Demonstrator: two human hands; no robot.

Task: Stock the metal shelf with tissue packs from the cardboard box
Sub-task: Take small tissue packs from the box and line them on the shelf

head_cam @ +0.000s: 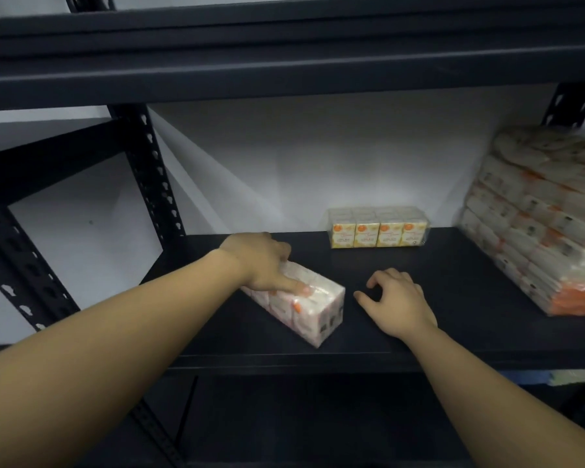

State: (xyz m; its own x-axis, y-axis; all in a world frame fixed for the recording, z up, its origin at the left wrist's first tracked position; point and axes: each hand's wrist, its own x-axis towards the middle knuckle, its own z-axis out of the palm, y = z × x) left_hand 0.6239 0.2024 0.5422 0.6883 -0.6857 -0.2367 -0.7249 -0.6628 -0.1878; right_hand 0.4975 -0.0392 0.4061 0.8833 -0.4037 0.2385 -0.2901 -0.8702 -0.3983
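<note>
On the dark metal shelf (419, 298), a white-and-orange tissue pack (298, 302) lies slanted under the left hand (262, 261), thumb on its near top edge and fingers curled over its far side. Just right of the pack, the right hand (397, 300) rests palm-down, fingers loosely curled, holding nothing. Beyond both hands a small yellow pack (379, 228) stands at the back wall; far right, a stack of packs (537, 224).

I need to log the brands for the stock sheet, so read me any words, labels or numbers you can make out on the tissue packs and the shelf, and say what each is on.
No text reads clearly.
Yellow pack at the back of the shelf: small print under orange logos, too small to read.
White pack under the left hand: dark marks, blurred.
Stacked packs at right: label patches, blurred.
</note>
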